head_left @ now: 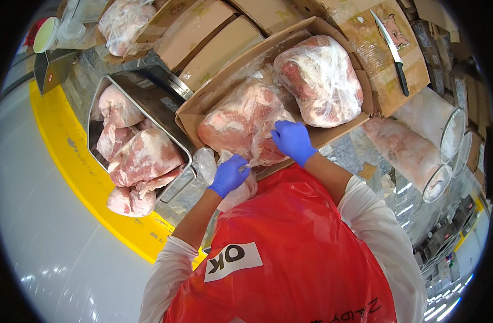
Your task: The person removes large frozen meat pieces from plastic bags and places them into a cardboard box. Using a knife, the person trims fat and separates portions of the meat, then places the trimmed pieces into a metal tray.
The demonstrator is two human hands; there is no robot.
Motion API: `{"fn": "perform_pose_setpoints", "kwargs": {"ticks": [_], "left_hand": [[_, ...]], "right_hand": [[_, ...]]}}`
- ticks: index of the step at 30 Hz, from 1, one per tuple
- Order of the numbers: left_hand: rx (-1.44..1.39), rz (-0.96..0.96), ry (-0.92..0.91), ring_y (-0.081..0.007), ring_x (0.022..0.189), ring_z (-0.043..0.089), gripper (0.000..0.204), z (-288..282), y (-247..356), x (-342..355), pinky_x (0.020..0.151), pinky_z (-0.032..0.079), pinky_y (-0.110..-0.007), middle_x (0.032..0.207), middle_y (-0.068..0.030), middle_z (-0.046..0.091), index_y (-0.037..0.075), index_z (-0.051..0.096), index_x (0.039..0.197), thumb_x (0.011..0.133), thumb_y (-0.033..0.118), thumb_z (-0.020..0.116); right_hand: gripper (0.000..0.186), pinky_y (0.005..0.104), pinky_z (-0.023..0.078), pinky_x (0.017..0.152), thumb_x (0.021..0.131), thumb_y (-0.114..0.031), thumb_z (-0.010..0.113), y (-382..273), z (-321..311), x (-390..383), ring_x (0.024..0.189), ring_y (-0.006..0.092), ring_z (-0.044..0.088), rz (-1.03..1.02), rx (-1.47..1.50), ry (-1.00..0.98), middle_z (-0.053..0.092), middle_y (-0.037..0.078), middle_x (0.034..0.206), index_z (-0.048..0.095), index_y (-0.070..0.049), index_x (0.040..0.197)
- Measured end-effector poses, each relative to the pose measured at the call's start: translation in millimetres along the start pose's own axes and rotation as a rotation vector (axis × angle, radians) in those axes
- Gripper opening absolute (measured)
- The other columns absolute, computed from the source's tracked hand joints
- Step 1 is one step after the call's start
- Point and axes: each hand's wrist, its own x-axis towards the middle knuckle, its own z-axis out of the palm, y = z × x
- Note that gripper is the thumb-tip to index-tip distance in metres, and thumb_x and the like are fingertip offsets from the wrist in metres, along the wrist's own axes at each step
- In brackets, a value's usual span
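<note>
My left hand, in a blue glove, is closed on a crumpled clear plastic bag at the near edge of an open cardboard box. My right hand, also gloved, has curled fingers on the wrapping of a large pale pink piece of meat in the box's left half. Whether it grips plastic or meat is hard to tell. Beside that piece, to the right, sits another plastic-wrapped piece.
A steel bin holding several meat pieces stands left. Closed boxes lie behind. A black-handled knife rests on cardboard. Long bagged items lie right. A yellow band runs along the left.
</note>
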Motion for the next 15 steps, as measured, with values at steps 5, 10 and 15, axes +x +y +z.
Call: {"fn": "perform_pose_setpoints", "kwargs": {"ticks": [5,10,15], "left_hand": [[0.01,0.03,0.116,-0.035,0.095,0.069,0.04,1,12,4,0.081,0.055,-0.044,0.101,-0.0148,0.069,0.005,0.073,0.101,0.088,0.043,0.078],[0.033,-0.118,0.221,-0.035,0.092,0.069,0.048,-3,21,17,0.081,0.055,-0.044,0.097,-0.0162,0.068,0.006,0.074,0.099,0.086,0.052,0.078],[0.063,-0.097,0.21,-0.0367,0.091,0.069,0.054,-2,32,32,0.079,0.055,-0.046,0.098,-0.0174,0.068,0.006,0.073,0.099,0.086,0.058,0.075]], "right_hand": [[0.021,0.0536,0.053,0.073,0.087,-0.026,0.065,29,-12,-24,0.077,0.0422,0.068,0.051,0.094,0.109,0.069,0.019,0.084,0.065,-0.006,0.084],[0.029,0.0523,0.051,0.069,0.087,-0.028,0.065,54,-6,-40,0.07,0.0421,0.065,0.308,0.206,0.204,0.066,0.024,0.077,0.064,-0.001,0.077],[0.032,0.0486,0.048,0.062,0.083,-0.027,0.066,131,29,-97,0.061,0.0386,0.062,0.655,0.41,0.091,0.063,0.026,0.068,0.065,0.003,0.071]]}}
